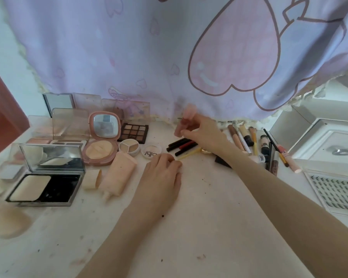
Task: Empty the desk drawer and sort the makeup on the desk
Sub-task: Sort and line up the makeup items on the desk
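Pinching pink tube [182,122] in right hand [204,133]; lay it parallel beside lip sticks [181,146] (left hand [161,173] loosely curled, holding unclear)

— Any lettering you can read?
— Only on the small round white lid [151,151] on the tabletop [199,207]: dark letters, seemingly upside down, roughly "jpjbl".
— The small bottle [261,158] on the right?
— Dark print, too blurred.

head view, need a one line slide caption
Right hand lifts a blurred pink tube above dark lip pencils; left hand rests on the desk.
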